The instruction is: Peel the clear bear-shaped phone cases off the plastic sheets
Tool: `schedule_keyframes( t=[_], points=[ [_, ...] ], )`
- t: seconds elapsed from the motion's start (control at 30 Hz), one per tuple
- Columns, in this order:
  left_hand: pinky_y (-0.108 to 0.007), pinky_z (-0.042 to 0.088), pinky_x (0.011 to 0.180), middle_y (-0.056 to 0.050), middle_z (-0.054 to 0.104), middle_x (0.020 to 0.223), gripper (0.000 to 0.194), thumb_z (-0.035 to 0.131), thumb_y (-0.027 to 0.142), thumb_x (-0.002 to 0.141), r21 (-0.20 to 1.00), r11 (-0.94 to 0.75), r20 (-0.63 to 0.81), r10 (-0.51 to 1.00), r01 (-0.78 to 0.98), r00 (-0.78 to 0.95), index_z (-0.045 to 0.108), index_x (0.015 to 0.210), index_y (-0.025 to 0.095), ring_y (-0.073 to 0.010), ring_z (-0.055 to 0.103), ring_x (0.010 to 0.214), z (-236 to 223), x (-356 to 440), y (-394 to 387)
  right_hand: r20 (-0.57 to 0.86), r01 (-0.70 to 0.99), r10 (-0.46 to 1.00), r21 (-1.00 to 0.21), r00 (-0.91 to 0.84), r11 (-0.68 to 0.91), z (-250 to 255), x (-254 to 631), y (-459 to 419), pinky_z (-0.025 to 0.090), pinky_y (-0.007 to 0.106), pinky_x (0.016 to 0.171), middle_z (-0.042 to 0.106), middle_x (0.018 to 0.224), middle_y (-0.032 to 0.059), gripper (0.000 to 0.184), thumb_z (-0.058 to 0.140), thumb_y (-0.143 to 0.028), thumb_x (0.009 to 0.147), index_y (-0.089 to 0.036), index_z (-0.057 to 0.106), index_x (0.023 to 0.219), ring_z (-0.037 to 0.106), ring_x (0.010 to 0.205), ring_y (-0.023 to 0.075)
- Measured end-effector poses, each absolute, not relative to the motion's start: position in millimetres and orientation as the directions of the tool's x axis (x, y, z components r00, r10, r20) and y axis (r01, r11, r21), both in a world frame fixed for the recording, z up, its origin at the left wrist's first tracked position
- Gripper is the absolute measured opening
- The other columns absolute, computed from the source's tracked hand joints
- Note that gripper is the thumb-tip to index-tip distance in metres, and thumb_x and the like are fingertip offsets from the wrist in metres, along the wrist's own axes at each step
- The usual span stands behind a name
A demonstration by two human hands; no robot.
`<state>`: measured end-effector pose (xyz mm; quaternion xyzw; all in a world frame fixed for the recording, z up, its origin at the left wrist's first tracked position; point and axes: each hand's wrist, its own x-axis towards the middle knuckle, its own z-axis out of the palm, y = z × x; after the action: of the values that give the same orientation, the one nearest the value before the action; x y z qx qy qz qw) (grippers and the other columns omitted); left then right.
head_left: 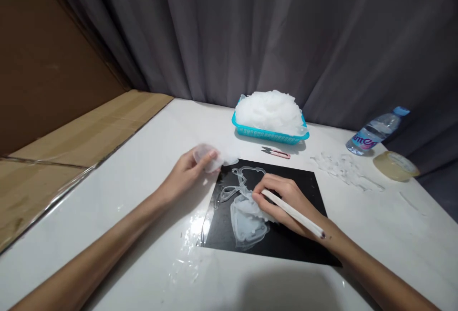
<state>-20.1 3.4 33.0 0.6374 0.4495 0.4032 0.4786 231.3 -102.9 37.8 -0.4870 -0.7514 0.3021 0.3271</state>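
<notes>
My left hand point(195, 165) is closed on a thin, translucent white rubbery piece point(229, 157), thumb on top, just past the left corner of a black mat point(293, 244). Over the mat, my right hand point(284, 196) grips a slim white pen-like stick point(293, 213) with a dark spot on its back end. The stick's front tip is hidden by my fingers. Under and beside that hand lie translucent rubbery pieces point(248, 227), with looped thin strips point(231, 191) at their upper left.
A blue basket point(270, 135) heaped with white translucent pieces point(270, 110) stands at the back. Thread snips point(276, 152) lie before it. To the right are clear scraps point(345, 170), a water bottle point(375, 132) and a tape roll point(395, 165). Cardboard point(89, 120) borders the left.
</notes>
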Motion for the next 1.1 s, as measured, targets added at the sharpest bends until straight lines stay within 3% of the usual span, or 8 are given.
schedule_keyframes(
  t=[0.2,0.4,0.87,0.93,1.0,1.1],
  points=[
    [-0.038,0.055,0.085,-0.01,0.079,0.093,0.037,0.068,0.051,0.098,0.995,-0.068,0.019,0.865,0.079,0.501,0.078,0.095,0.016,-0.024,0.072,0.087,35,-5,-17,0.182,0.544,0.918,-0.759,-0.352,0.359,45,239,-101,0.046,0.028,0.075,0.068,0.086,0.0008,0.012,0.062,-0.016,0.096,-0.021,0.067,0.086,0.064,0.08,0.0158],
    [-0.035,0.057,0.087,-0.009,0.081,0.095,0.034,0.066,0.048,0.1,1.0,0.012,-0.026,0.789,0.027,0.613,0.08,0.101,0.016,-0.0223,0.075,0.089,45,-4,-25,0.172,0.545,0.915,-0.757,-0.365,0.359,48,249,-101,0.047,0.028,0.076,0.07,0.088,0.0004,0.012,0.062,-0.018,0.098,-0.022,0.068,0.088,0.066,0.081,0.0157],
    [-0.034,0.058,0.087,-0.009,0.081,0.097,0.038,0.058,0.048,0.105,0.996,0.077,-0.086,0.74,0.043,0.667,0.078,0.103,0.017,-0.022,0.074,0.088,51,-1,-37,0.172,0.532,0.912,-0.766,-0.373,0.362,46,251,-99,0.048,0.028,0.074,0.07,0.086,0.0013,0.014,0.061,-0.021,0.1,-0.023,0.07,0.088,0.065,0.078,0.0167],
    [-0.039,0.058,0.094,-0.01,0.08,0.106,0.041,0.055,0.052,0.105,0.996,-0.001,-0.05,0.797,0.084,0.602,0.078,0.111,0.018,-0.026,0.074,0.098,47,-3,-35,0.175,0.532,0.912,-0.765,-0.371,0.363,47,251,-99,0.048,0.028,0.074,0.07,0.086,0.0014,0.014,0.061,-0.021,0.1,-0.023,0.069,0.088,0.065,0.079,0.017],
    [-0.046,0.053,0.106,-0.011,0.077,0.126,0.045,0.051,0.054,0.106,0.966,-0.165,0.054,0.879,0.197,0.473,0.071,0.132,0.022,-0.0306,0.07,0.116,40,-5,-29,0.177,0.53,0.911,-0.766,-0.372,0.365,47,250,-99,0.048,0.028,0.073,0.07,0.085,0.0011,0.015,0.061,-0.021,0.1,-0.023,0.069,0.087,0.065,0.078,0.0165],
    [-0.056,0.03,0.127,-0.01,0.044,0.168,0.06,0.04,0.052,0.11,0.782,-0.42,0.222,0.878,0.46,0.425,0.036,0.165,0.028,-0.0337,0.04,0.155,22,-7,-14,0.182,0.522,0.906,-0.767,-0.381,0.374,47,249,-99,0.048,0.027,0.073,0.069,0.085,0.0008,0.015,0.061,-0.021,0.1,-0.023,0.068,0.087,0.064,0.077,0.0159]
  ],
)
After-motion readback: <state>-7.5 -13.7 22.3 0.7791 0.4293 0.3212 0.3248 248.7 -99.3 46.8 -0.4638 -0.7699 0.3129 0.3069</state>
